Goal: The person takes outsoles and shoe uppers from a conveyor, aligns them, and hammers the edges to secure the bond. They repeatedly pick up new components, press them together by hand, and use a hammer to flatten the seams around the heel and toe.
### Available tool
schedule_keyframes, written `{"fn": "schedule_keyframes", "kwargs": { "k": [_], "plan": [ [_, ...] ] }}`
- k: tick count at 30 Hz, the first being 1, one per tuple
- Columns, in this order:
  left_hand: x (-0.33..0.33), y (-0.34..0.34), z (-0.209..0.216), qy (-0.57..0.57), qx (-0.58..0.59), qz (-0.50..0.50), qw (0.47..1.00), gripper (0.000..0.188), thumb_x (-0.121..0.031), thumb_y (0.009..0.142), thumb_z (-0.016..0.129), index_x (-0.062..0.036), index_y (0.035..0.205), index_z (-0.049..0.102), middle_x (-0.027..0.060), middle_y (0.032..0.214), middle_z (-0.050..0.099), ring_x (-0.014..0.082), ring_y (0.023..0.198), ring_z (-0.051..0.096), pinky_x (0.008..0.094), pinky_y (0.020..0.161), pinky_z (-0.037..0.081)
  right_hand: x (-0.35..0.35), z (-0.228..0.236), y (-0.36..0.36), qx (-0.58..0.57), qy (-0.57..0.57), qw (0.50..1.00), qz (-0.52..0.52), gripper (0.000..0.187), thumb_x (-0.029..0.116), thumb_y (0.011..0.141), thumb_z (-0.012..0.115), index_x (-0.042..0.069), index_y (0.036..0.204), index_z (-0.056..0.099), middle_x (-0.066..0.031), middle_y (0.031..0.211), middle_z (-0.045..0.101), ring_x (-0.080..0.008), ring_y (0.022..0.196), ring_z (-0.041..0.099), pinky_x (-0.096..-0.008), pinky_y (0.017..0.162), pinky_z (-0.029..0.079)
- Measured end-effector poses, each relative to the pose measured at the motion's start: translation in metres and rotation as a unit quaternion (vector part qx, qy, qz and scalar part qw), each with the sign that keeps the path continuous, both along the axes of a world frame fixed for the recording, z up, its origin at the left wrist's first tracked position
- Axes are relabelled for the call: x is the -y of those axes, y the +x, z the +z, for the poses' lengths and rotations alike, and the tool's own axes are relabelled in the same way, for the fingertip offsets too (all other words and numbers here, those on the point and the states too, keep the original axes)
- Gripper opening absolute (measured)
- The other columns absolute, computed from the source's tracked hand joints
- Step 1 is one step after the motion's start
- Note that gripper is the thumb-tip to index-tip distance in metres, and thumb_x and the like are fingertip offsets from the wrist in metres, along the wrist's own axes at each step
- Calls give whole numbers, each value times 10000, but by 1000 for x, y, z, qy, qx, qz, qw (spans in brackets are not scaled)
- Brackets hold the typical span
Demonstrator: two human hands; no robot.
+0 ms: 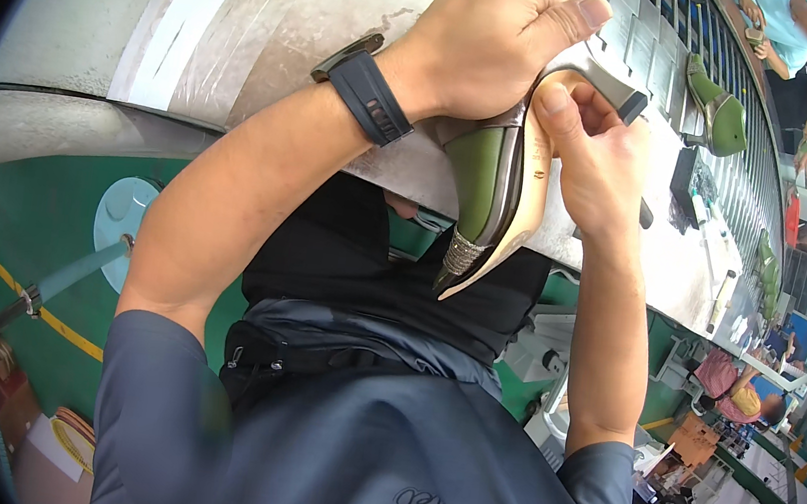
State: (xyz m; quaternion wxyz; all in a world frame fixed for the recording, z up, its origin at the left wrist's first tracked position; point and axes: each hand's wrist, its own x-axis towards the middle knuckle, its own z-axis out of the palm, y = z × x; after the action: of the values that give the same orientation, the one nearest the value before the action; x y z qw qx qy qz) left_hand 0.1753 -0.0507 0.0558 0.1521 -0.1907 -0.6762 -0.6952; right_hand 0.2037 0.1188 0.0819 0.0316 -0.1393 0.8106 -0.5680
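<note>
A green high-heeled shoe [477, 183] with a glittery band near its pointed toe is held over the table edge, toe toward me. My left hand [489, 46] is closed round the back of the shoe, fingers mostly hidden behind it. The grey heel [597, 74] with a black tip points to the right. Along the shoe's underside runs a beige sole [530, 182]; near the toe it looks slightly apart from the upper. My right hand [602, 151] is closed, thumb and fingers pinching the sole's heel end under the heel. A dark rounded end [645, 213] shows beside my right wrist.
A conveyor with metal slats [686, 45] runs at the right, carrying another green heeled shoe [718, 114]. A black box [691, 187] stands on the metal table [275, 65]. Co-workers [791, 48] are at the far right. A pale blue round stool [121, 217] is at lower left.
</note>
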Motion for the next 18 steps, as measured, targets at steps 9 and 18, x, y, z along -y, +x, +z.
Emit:
{"fn": "schedule_keyframes", "kwargs": {
  "k": [9,18],
  "plan": [
    [6,14,12,-31,4,30,999,463,-331,1103,540,44,855,652,182,696,626,207,643,574,386,623,468,-18,10,36,215,-77,966,119,722,282,869,863,-56,1427,554,-126,1188,732,-170,1120,677,-341,1005,536],
    [13,5,7,-48,29,-9,998,438,-349,1093,586,32,893,669,124,723,633,153,697,575,351,644,481,6,4,6,163,-53,982,73,523,276,866,878,-51,1229,690,-124,1065,754,-138,954,719,-281,827,586]
  ]
}}
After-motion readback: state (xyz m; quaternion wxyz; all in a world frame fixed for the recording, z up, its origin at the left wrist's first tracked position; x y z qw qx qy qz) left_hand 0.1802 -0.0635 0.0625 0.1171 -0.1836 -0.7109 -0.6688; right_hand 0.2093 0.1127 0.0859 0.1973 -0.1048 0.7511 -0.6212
